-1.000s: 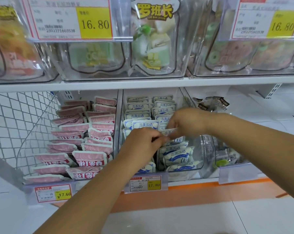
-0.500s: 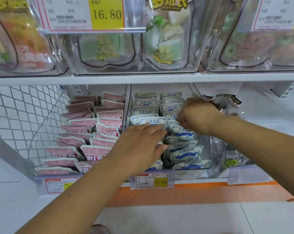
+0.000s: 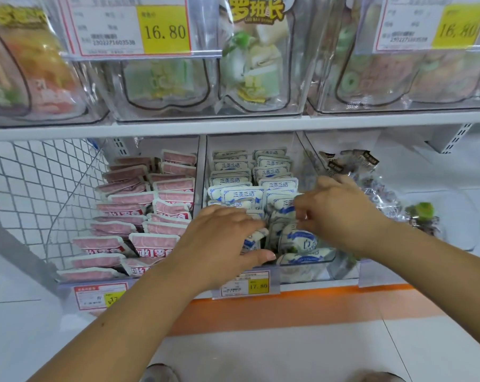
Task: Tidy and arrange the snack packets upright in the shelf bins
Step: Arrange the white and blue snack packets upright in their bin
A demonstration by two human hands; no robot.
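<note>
**Two hands are reaching into the middle bin**

Both hands are sitting over the blue and white packets (image 3: 244, 195) in the middle bin (image 3: 302, 271) on the lower shelf. The packets are standing in two rows, one behind the other, from the back of the bin to the front. The ones at the back are standing up neatly. The ones at the front of the right row are leaning and lying lower.

The left hand (image 3: 222, 244) is lying flat on the front packets of the left row. Its fingers are staying wide and nearly straight, pressing on the packet tops, and the thumb is pointing to the right.

The right hand (image 3: 340, 216) is coming in from the right side. Its fingers are curling in narrow and pinching the top of a packet in the right row, about halfway back.

Pink packets (image 3: 150, 244) are filling the bin just to the left. Dark packets (image 3: 349, 161) are lying in the bin on the right. A price tag (image 3: 245, 285) is hanging on the front of the middle bin, partly under the left hand. Clear bins with bags of sweets (image 3: 252, 64) are sitting on the shelf above.
</note>
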